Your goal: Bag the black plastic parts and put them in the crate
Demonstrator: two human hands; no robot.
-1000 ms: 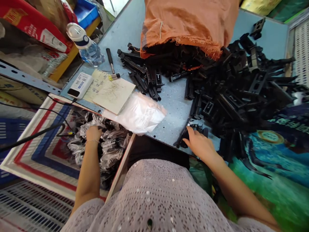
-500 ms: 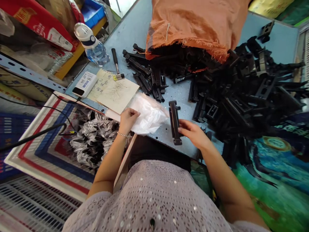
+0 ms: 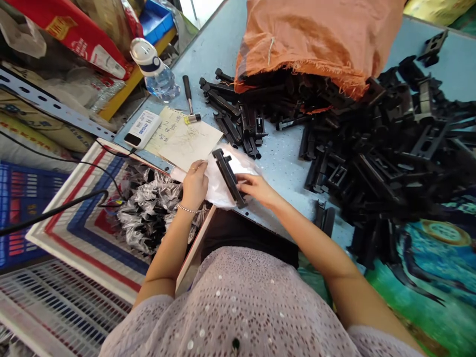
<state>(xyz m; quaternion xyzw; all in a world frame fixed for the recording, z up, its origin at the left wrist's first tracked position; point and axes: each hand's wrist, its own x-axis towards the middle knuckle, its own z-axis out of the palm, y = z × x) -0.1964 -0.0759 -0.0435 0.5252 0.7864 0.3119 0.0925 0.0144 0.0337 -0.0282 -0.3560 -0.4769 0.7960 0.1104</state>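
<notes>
Head view: state of the grip of the right hand (image 3: pixel 256 189)?
— Closed on a black part (image 3: pixel 228 174), near its lower half, on the side facing away from the left hand (image 3: pixel 195 186). Held slantwise, upper end leaning leftward, above white plastic film (image 3: pixel 215 191) on the blue-grey bench (image 3: pixel 278 144).
— And at left?
— Fingertips drawn together at the edge of the film, near the black part; impossible to tell whether pinching a layer of it.
— Farther out on the bench?
— To the right, a heap of similar parts (image 3: pixel 372 158), reaching into the mouth of an orange sack (image 3: pixel 320 44). To the left, marked paper (image 3: pixel 197 141), a dark-handled tool (image 3: pixel 187 89), a white device (image 3: pixel 145 128) and a bottle (image 3: pixel 162 82).
— Beside the bench's near left edge?
— A white-rimmed crate (image 3: pixel 61 202), loaded with crumpled plastic bundles (image 3: pixel 145 206).
</notes>
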